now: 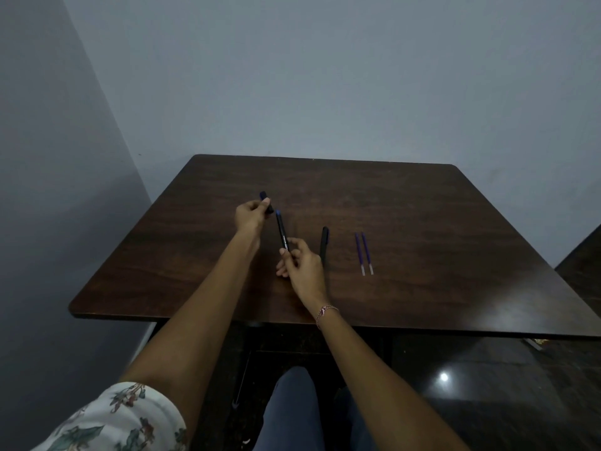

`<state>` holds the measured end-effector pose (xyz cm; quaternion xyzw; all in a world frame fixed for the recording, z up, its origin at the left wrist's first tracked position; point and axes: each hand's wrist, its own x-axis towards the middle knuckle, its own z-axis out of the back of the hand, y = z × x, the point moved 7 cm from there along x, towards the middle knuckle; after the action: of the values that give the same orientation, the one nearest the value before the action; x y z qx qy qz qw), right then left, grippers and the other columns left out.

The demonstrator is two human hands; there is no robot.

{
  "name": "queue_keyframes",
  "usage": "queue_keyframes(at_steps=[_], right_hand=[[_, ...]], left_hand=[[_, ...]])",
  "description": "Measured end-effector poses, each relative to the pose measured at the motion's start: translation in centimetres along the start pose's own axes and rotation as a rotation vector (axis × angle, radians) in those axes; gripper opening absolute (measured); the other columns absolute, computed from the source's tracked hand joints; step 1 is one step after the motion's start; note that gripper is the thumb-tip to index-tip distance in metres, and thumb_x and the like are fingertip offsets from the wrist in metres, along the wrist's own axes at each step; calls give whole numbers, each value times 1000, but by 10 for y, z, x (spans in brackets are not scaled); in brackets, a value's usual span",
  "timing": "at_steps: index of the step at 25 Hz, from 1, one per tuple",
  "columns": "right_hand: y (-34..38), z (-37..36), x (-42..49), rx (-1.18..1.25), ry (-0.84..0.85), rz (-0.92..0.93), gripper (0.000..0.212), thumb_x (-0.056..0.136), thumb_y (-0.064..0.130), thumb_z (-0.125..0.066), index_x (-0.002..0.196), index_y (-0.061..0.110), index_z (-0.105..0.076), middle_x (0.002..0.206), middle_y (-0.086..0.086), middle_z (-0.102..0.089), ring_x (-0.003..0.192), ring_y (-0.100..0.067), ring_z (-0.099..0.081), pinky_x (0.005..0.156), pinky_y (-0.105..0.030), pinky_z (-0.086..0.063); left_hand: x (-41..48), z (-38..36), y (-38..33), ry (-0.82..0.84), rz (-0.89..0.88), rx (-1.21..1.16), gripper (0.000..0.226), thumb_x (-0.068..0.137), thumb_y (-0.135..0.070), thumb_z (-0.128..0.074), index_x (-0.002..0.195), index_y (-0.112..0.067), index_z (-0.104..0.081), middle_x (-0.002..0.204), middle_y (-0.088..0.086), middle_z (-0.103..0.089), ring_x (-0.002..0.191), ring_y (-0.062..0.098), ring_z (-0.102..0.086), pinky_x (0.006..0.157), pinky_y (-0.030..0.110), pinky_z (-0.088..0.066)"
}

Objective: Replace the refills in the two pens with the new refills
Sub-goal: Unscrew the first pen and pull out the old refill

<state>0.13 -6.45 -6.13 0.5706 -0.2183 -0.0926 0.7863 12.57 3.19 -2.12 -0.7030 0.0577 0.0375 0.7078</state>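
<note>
While L hand (248, 216) pinches the cap (266, 200) between thumb & fingertips, R hand (302, 265) grips pen 1 (281, 232) by its near end, fingers curled round the barrel. The pen is lifted off the table (422, 222), its blue end pointing away from the person. Cap & blue end sit just beside each other but apart, so the cap is off. Holding the 2 parts one per hand prob. keeps the open end free for the next pull.

Pen 2 (324, 244) lies flat on the table just right of R hand, untouched; can't tell if it's capped. The refills (359, 252) lie further right, side by side & parallel, pale ends toward the person. They're clear of the pens, likely so new stock doesn't get mixed w/ old, & on the R side for an easy reach.

Judgement: early stage, pen 1 only being opened, no old refill out yet. Next step prob. needs L hand to drop the cap somewhere it won't roll, then take the barrel apart w/ both hands. Main risk: old refill landing next to the new ones, since they'd be hard to tell apart.
</note>
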Motion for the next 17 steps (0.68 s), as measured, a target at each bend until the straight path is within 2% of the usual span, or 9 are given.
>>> queue_keyframes(at_steps=[3,5,7,10,17], right_hand=[[5,10,-2,-77,-106,39,31,96,19,-51,127,17,-51,76,2,-67,62,-7,-64,62,-23,-56],[6,14,-3,-103,-153,58,30,96,20,-51,126,18,-52,80,4,-68,64,-6,-64,64,-24,-56],[6,15,-3,-107,-168,66,26,96,21,-51,122,17,-54,80,5,-68,65,-6,-65,65,-29,-58],[5,13,0,-89,-152,64,22,97,21,-51,117,15,-55,77,5,-68,64,-7,-66,67,-34,-59],[5,6,0,-73,-86,77,20,97,20,-50,115,15,-55,71,8,-64,62,-5,-67,65,-31,-60]], left_hand=[[3,21,21,-163,80,317,27,79,-33,-73,95,-11,-71,102,12,-70,84,22,-63,69,25,-44],[-1,26,33,-193,141,518,32,73,-44,-75,93,-19,-72,103,8,-70,98,25,-61,85,34,-46],[-3,24,35,-193,136,669,33,73,-48,-74,94,-24,-72,104,5,-69,103,25,-58,95,42,-41],[-6,21,33,-187,107,779,32,74,-48,-73,95,-25,-72,104,5,-70,104,24,-58,96,42,-38],[-12,18,30,-228,-21,890,34,77,-54,-67,92,-24,-73,96,6,-72,97,24,-62,89,39,-33]])
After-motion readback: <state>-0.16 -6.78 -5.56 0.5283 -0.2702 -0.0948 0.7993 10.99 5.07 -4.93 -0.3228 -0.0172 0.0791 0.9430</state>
